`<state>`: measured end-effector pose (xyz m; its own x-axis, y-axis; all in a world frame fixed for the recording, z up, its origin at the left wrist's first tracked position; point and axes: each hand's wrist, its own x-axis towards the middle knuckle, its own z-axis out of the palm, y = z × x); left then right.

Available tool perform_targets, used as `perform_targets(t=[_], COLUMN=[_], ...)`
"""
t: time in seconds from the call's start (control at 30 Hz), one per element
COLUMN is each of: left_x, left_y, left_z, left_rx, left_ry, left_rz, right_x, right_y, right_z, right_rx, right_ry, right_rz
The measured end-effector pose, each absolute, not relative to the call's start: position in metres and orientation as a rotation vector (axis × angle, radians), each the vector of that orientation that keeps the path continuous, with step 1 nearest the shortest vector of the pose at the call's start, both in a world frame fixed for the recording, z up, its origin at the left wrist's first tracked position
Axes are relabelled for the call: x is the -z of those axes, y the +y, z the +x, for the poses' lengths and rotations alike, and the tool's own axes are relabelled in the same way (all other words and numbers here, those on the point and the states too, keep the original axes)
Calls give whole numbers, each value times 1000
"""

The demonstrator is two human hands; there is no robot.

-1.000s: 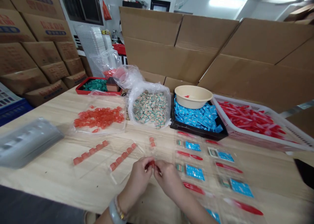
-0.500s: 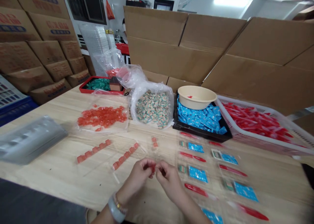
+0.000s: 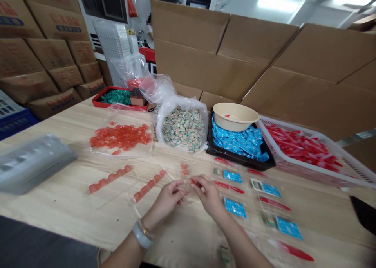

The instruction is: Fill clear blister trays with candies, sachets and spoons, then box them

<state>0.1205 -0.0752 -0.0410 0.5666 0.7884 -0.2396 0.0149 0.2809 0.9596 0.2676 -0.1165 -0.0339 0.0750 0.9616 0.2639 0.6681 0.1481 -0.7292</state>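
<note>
Two bare hands work just apart near the middle of a light wood table (image 3: pixel 49 217), toward its front edge; the right hand (image 3: pixel 208 195) pinches a small orange cube (image 3: pixel 193 181) in its fingers; the left hand (image 3: pixel 167 200) curls just beside it, and whether it holds anything cannot be told; a grey band (image 3: pixel 141 235) circles the left wrist; left of the hands, two diagonal rows of orange cubes (image 3: pixel 148 186) lie on clear plastic film, and a pair of orange cubes (image 3: pixel 184 169) sits just above them; to the right, blue sachets (image 3: pixel 234 207) and red sticks (image 3: pixel 229 187) lie in rows; along the back edge stand a clear bag of orange cubes (image 3: pixel 120 137), a bag of striped sweets (image 3: pixel 183 129), a black tray (image 3: pixel 232 155) of blue sachets under a beige bowl (image 3: pixel 235 116), and a white basket (image 3: pixel 305 168) of red sticks; cardboard boxes (image 3: pixel 223 60) rise behind.
</note>
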Motion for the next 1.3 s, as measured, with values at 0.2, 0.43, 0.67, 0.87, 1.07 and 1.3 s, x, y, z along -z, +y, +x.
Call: perform_targets(t=[0.2,0.43,0.67,0.87,1.07,1.3], left_x=[50,49,34,10,32,35], left_y=[-62,-59,-20,104,121,117], left_z=[122,146,121,45,33,4], left_rx=[-742,-643,-598,-683,-697,-982], left_ry=[1014,1020,1029,1634,1668,1601], left_rz=[1762,2173,2319,2281,2208,1963], right_x=[49,54,53,39,25,18], right_y=[-79,-80,-88,-80,-60,26], right_z=[269,278,283,279,248,201], right_rx=[-398,-760,-745,-591,-607,-396], right_ry=[-1966,-1791,-1677,-1539,-1594,-1943], right_rz=[-1730,-1561,-1596,-1647,-1507,-1521])
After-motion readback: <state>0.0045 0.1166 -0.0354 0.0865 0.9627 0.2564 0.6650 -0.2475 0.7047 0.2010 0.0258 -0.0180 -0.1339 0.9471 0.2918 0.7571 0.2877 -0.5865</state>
